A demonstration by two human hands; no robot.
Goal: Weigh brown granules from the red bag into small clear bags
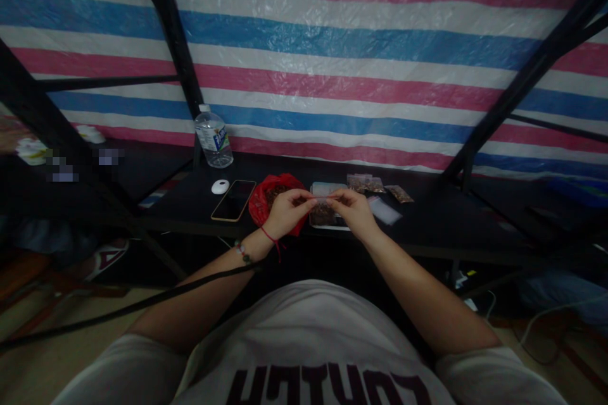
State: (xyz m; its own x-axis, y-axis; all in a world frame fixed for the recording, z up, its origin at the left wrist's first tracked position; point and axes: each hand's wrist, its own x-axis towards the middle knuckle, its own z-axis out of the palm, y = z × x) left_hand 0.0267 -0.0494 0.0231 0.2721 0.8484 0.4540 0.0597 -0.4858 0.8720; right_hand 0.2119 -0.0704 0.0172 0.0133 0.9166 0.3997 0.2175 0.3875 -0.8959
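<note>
My left hand [291,209] and my right hand [352,208] pinch the two upper corners of a small clear plastic bag [322,201], stretched between the fingertips. Brown bits show below it; whether they lie inside the bag or in the tray beneath, I cannot tell. Under the hands is a pale-rimmed tray [329,227], partly hidden. A red plastic bag [259,202] holding brown pieces sits open beside my left hand. To the right of my right hand lie flat clear bags [386,211]. Filled small bags [365,183] lie behind them, with another filled bag [399,193] apart.
A phone [234,200] and a white round case [220,186] lie left of the red bag. Behind them stands a clear plastic bottle [213,139]. Black frame bars [517,79] rise on both sides of the black table [456,218], before a striped sheet [332,44].
</note>
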